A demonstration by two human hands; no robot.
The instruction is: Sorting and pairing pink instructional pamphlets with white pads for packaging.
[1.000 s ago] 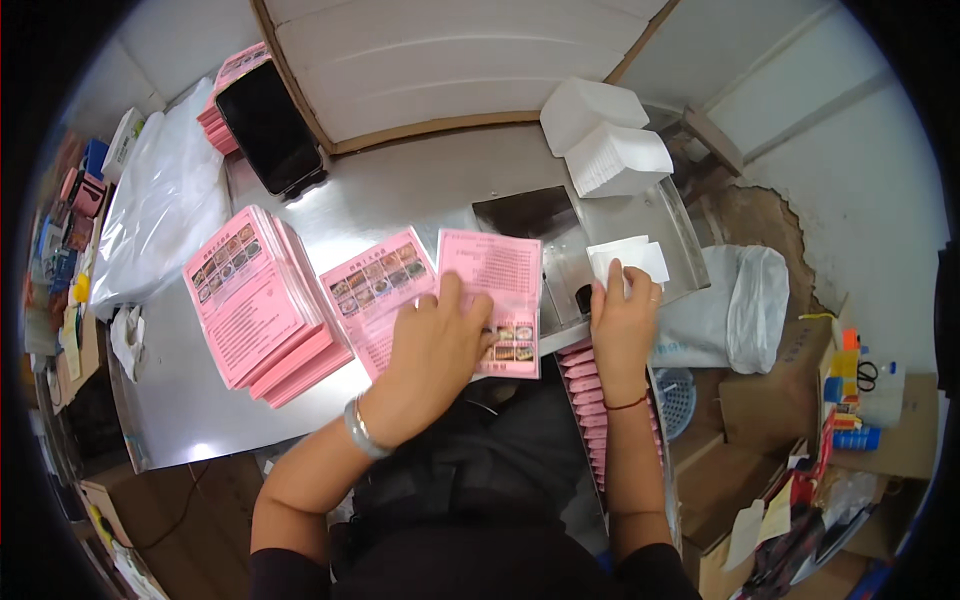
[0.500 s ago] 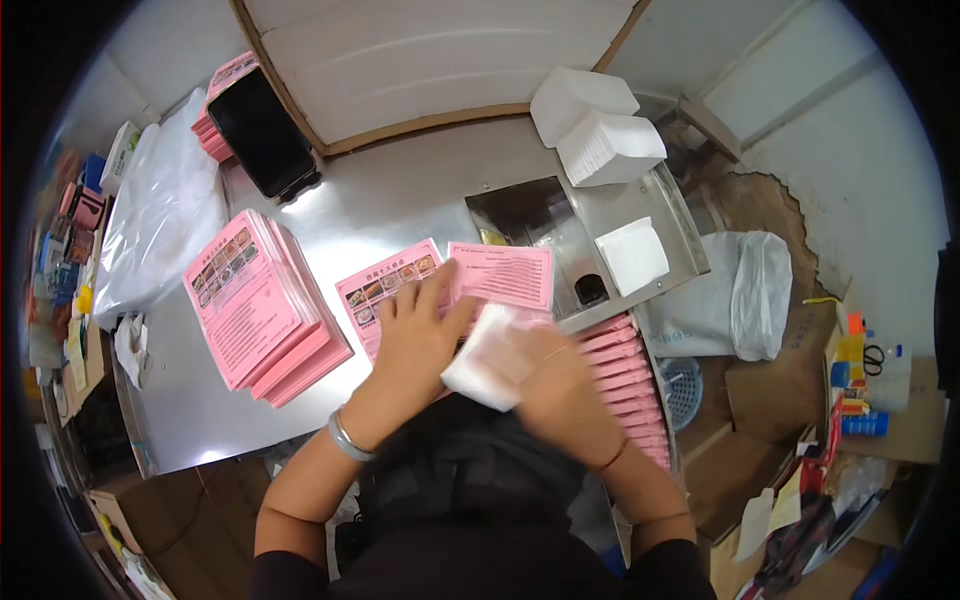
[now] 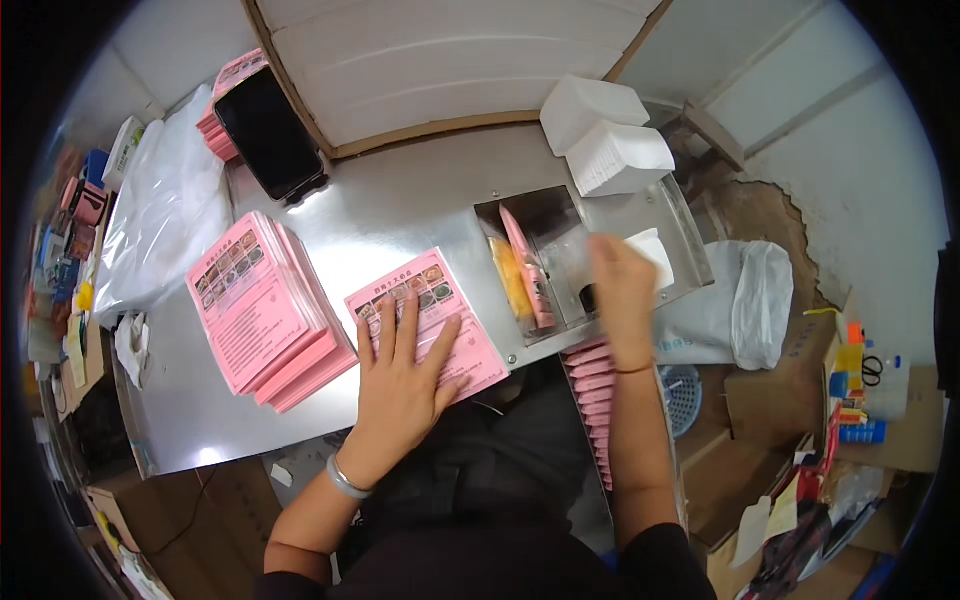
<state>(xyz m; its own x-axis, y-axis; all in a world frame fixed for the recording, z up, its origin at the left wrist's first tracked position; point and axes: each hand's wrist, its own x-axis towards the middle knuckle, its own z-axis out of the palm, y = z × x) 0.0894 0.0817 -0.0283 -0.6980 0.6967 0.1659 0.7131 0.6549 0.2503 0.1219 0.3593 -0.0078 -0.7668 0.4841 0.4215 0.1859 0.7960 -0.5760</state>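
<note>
My left hand [image 3: 395, 385] lies flat with spread fingers on a pink printed sheet [image 3: 468, 345] that has rows of food pictures. To its right, my right hand [image 3: 625, 305] is over the metal tray, beside a white folded napkin [image 3: 651, 256] that it partly covers. Motion blurs its fingers, so whether they hold anything does not show. Inside the dark recess of the counter leans a narrow folded pink packet [image 3: 527, 268], with a yellow item [image 3: 511, 280] along its left side. Below my right wrist, several pink packets [image 3: 592, 390] stand in a row.
A thick stack of pink sheets [image 3: 262, 310] sits left of my left hand. Behind it are a black phone [image 3: 268, 135] on a stand and clear plastic bags [image 3: 165, 205]. White napkin stacks [image 3: 620, 155] stand at the back right. A grey plastic bag [image 3: 755, 300] lies beyond the counter [image 3: 190, 425].
My right hand has moved up and right, away from the sheet, and the white napkin it held no longer shows. The folded pink piece beside my left hand is gone; a pink packet shows in the recess.
</note>
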